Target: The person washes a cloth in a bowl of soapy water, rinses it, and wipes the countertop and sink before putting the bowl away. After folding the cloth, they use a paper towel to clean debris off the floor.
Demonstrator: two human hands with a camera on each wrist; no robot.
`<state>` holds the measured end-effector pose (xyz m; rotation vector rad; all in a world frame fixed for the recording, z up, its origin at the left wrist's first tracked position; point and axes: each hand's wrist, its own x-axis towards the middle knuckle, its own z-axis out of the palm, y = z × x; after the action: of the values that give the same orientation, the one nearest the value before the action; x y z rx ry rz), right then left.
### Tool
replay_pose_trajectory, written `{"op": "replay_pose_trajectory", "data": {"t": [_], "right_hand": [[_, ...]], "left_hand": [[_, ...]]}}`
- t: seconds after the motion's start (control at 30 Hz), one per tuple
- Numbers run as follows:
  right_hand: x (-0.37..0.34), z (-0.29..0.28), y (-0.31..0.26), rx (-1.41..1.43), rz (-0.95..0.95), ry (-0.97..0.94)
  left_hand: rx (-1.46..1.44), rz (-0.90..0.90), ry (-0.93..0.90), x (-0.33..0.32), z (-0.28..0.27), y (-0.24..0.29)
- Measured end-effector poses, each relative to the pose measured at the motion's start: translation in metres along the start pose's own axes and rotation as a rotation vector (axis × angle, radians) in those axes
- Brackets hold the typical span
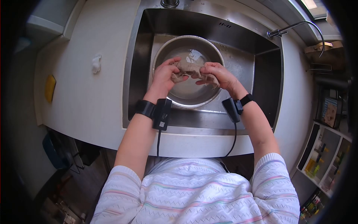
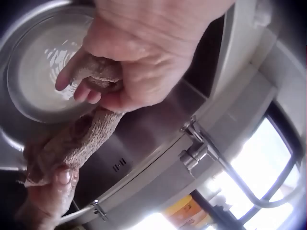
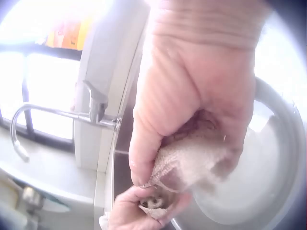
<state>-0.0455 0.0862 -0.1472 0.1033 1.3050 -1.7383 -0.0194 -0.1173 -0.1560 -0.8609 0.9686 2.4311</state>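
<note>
Both hands hold a wet, beige-brown cloth (image 1: 190, 68) stretched between them, low over a round metal basin (image 1: 163, 49). My left hand (image 1: 163, 77) grips one end on the basin's left side, its fingers curled round the bunched fabric. At the other end, my right hand (image 1: 223, 77) pinches the cloth, and a loose flap hangs below its fingers. The left wrist view shows the cloth (image 2: 93, 139) bunched lengthwise, with a coarse, nubby weave. In the right wrist view the fingers partly hide the cloth (image 3: 187, 160). Cloudy water (image 1: 194, 56) in the basin reflects light.
The basin stands in a stainless steel sink (image 1: 238, 71). A faucet (image 1: 169, 3) sits at the back edge, and a thin curved spout (image 1: 298, 24) at the back right. On the left counter (image 1: 100, 97) lie a white crumpled piece (image 1: 96, 64) and a yellow sponge-like item (image 1: 50, 88).
</note>
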Motion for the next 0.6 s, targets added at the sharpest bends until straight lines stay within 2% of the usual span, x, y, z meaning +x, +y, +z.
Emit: {"op": "replay_pose_trajectory", "data": {"t": [0.07, 0.1, 0.13, 0.17, 0.2, 0.23, 0.3, 0.33, 0.37, 0.43, 0.47, 0.5, 0.57, 0.6], "right_hand": [[0.016, 0.004, 0.003, 0.159, 0.046, 0.251], [0.026, 0.004, 0.006, 0.163, 0.049, 0.25], [0.037, 0.005, 0.009, 0.041, 0.062, 0.296], [0.047, 0.007, 0.013, -0.08, 0.073, 0.342], [0.055, 0.019, 0.015, -0.33, -0.061, 0.408], [0.062, 0.035, 0.016, -0.584, -0.193, 0.467], [0.049, 0.083, 0.013, -1.034, -0.592, 0.505], [0.05, 0.091, 0.018, -1.034, -0.584, 0.506], [0.051, 0.097, 0.021, -1.138, -0.601, 0.504], [0.064, 0.079, 0.03, -1.243, -0.614, 0.5], [0.086, 0.043, 0.04, -1.295, -0.558, 0.571], [0.098, 0.023, 0.046, -1.346, -0.504, 0.643], [0.076, 0.043, 0.029, -1.28, -0.444, 0.667], [0.073, 0.05, 0.03, -1.205, -0.424, 0.683]], "left_hand": [[0.041, -0.032, 0.041, 0.017, -0.01, -0.01], [0.086, -0.066, 0.082, 0.023, -0.014, -0.014], [0.089, -0.069, 0.084, 0.025, -0.012, -0.013], [0.046, -0.147, 0.173, 0.028, -0.01, -0.013], [0.004, -0.227, 0.261, 0.03, -0.009, -0.014], [0.005, -0.233, 0.263, 0.032, -0.011, -0.019], [-0.25, -0.024, 0.04, 0.039, -0.025, -0.034], [-0.104, 0.045, -0.164, 0.034, -0.036, -0.038], [-0.107, 0.038, -0.164, 0.037, -0.036, -0.045], [-0.36, -0.046, 0.092, 0.026, -0.01, -0.044], [0.015, -0.232, 0.355, 0.019, 0.009, -0.03], [0.015, -0.232, 0.353, 0.024, 0.005, -0.032], [0.061, -0.279, 0.129, 0.036, -0.009, -0.043], [-0.022, -0.244, 0.135, 0.028, -0.002, -0.041]]}}
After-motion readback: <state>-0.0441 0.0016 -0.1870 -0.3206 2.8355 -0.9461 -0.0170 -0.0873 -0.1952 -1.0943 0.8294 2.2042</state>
